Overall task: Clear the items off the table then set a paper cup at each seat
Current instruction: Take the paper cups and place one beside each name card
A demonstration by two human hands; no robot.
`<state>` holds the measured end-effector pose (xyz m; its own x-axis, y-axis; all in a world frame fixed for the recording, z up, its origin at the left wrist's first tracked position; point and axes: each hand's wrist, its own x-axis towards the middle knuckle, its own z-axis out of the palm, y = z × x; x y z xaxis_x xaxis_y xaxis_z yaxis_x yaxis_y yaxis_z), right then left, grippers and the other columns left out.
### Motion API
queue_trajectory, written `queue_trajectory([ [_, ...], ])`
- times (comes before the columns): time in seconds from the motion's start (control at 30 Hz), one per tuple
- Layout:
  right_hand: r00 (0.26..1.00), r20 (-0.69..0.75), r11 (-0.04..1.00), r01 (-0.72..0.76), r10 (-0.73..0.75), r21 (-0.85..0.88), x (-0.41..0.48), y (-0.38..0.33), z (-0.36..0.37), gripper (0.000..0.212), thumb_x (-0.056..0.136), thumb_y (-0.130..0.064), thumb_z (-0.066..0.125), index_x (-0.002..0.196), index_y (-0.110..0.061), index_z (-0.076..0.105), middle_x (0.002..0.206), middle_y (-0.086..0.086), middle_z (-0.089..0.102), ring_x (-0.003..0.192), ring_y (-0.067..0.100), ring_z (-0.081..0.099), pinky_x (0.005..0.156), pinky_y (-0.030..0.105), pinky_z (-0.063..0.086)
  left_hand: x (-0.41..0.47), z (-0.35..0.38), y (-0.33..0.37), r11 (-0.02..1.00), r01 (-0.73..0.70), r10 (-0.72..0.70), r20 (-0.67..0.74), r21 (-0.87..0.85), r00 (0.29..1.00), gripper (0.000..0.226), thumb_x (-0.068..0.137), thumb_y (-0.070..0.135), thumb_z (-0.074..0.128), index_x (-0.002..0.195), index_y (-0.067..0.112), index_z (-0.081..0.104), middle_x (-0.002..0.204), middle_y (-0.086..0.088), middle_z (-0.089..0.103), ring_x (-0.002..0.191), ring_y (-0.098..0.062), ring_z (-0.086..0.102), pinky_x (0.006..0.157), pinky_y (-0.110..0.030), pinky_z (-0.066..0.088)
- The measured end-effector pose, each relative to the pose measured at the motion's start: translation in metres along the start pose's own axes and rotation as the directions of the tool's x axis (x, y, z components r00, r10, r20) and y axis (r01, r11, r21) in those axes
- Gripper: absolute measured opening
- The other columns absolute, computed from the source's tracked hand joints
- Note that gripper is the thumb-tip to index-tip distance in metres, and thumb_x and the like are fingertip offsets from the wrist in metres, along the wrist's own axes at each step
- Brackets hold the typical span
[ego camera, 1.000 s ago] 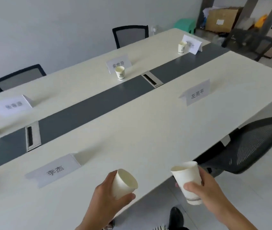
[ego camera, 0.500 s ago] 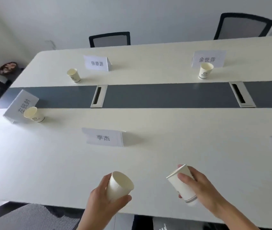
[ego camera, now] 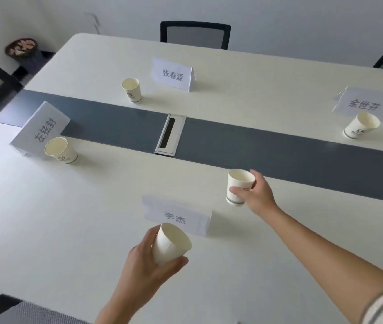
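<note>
My right hand is stretched out over the white table and grips an upright paper cup, just right of and beyond the nearest name card; its base is at the table top. My left hand holds a second, tilted paper cup above the table in front of that card. Three more paper cups stand by other name cards: one at the left, one at the far middle, one at the right.
A dark grey strip with a metal cable hatch runs across the table's middle. Folded name cards stand at the left, far side and right. Mesh chairs stand behind the far edge and near me.
My right hand has reached forward and carried its cup from near my body to just past the nearest name card. The left hand keeps its cup. My view has come closer to the table.
</note>
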<state>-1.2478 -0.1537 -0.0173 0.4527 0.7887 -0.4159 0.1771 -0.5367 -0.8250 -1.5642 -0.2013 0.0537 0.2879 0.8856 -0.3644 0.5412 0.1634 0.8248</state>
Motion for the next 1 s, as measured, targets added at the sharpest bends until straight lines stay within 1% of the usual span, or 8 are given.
queue_trajectory([
  [0.1, 0.997, -0.064, 0.999, 0.047, -0.048, -0.007, 0.047, -0.015, 0.023, 0.073, 0.065, -0.028, 0.085, 0.127, -0.024, 0.048, 0.112, -0.009, 0.058, 0.106, 0.021, 0.058, 0.072, 0.026, 0.045, 0.007, -0.011, -0.014, 0.998, 0.060, -0.060, -0.023, 0.002, 0.998, 0.058, 0.059, 0.048, 0.083, 0.110, 0.041, 0.056, 0.096, 0.022, 0.067, 0.082, -0.006, 0.064, 0.057, -0.010, 0.049],
  [0.17, 0.993, -0.099, 0.998, 0.058, -0.060, -0.025, 0.064, -0.016, 0.036, 0.068, 0.063, -0.027, 0.085, 0.119, -0.027, 0.046, 0.105, -0.012, 0.056, 0.100, 0.019, 0.057, 0.067, 0.024, 0.042, 0.010, -0.015, -0.023, 0.995, 0.102, -0.102, -0.033, 0.004, 0.994, 0.059, 0.059, 0.046, 0.084, 0.110, 0.040, 0.056, 0.097, 0.023, 0.067, 0.083, -0.005, 0.064, 0.057, -0.009, 0.048],
  [0.4, 0.983, -0.172, 0.993, 0.054, -0.071, -0.103, 0.068, 0.016, 0.061, 0.069, 0.063, -0.035, 0.084, 0.118, -0.029, 0.041, 0.102, -0.014, 0.056, 0.090, 0.016, 0.056, 0.059, 0.016, 0.040, 0.023, -0.016, -0.038, 0.984, 0.177, -0.177, -0.037, 0.004, 0.984, 0.059, 0.063, 0.031, 0.089, 0.112, 0.038, 0.057, 0.096, 0.023, 0.067, 0.084, -0.004, 0.065, 0.060, -0.014, 0.052],
  [0.6, 0.988, -0.143, 0.984, 0.041, -0.067, -0.175, 0.068, 0.018, 0.058, 0.072, 0.063, -0.036, 0.083, 0.120, -0.030, 0.039, 0.102, -0.013, 0.057, 0.094, 0.020, 0.059, 0.071, 0.029, 0.043, 0.038, -0.012, -0.022, 0.994, 0.113, -0.113, 0.024, -0.007, 0.993, 0.063, 0.057, 0.051, 0.082, 0.113, 0.041, 0.056, 0.097, 0.020, 0.068, 0.085, -0.006, 0.065, 0.062, -0.014, 0.052],
  [0.73, 0.998, -0.059, 0.948, 0.001, -0.021, -0.317, 0.052, 0.023, 0.042, 0.098, 0.067, -0.039, 0.081, 0.146, -0.030, 0.023, 0.142, -0.008, 0.046, 0.130, 0.018, 0.045, 0.092, 0.037, 0.045, 0.046, -0.009, -0.007, 0.999, 0.019, -0.023, 0.078, 0.047, 0.997, 0.057, 0.062, 0.046, 0.079, 0.110, 0.050, 0.051, 0.100, 0.023, 0.066, 0.085, -0.007, 0.065, 0.061, -0.015, 0.053],
  [0.8, 0.995, -0.098, 0.938, -0.005, -0.031, -0.345, 0.033, 0.021, 0.031, 0.102, 0.070, -0.042, 0.078, 0.150, -0.030, 0.015, 0.151, -0.008, 0.036, 0.136, 0.015, 0.039, 0.095, 0.037, 0.042, 0.047, -0.007, 0.001, 0.996, -0.042, 0.033, 0.109, 0.079, 0.993, 0.056, 0.064, 0.040, 0.076, 0.112, 0.049, 0.049, 0.098, 0.023, 0.064, 0.082, -0.008, 0.064, 0.059, -0.017, 0.053],
  [0.9, 0.984, -0.168, 0.960, 0.012, -0.061, -0.279, -0.009, 0.016, 0.011, 0.081, 0.078, -0.039, 0.073, 0.146, -0.028, 0.030, 0.146, -0.009, 0.043, 0.128, 0.012, 0.046, 0.095, 0.036, 0.044, 0.045, -0.002, 0.012, 0.989, -0.117, 0.099, 0.181, 0.089, 0.978, 0.058, 0.066, 0.029, 0.068, 0.115, 0.048, 0.044, 0.093, 0.022, 0.061, 0.075, -0.007, 0.059, 0.056, -0.015, 0.049],
  [1.0, 0.987, -0.147, 0.990, 0.045, -0.064, -0.131, -0.063, 0.010, -0.010, 0.032, 0.082, -0.029, 0.072, 0.113, -0.027, 0.062, 0.113, -0.011, 0.067, 0.099, 0.007, 0.063, 0.086, 0.032, 0.051, 0.036, 0.006, 0.025, 0.968, -0.221, 0.185, 0.261, 0.115, 0.947, 0.067, 0.065, 0.024, 0.062, 0.121, 0.051, 0.037, 0.099, 0.025, 0.056, 0.086, -0.002, 0.056, 0.064, -0.012, 0.046],
])
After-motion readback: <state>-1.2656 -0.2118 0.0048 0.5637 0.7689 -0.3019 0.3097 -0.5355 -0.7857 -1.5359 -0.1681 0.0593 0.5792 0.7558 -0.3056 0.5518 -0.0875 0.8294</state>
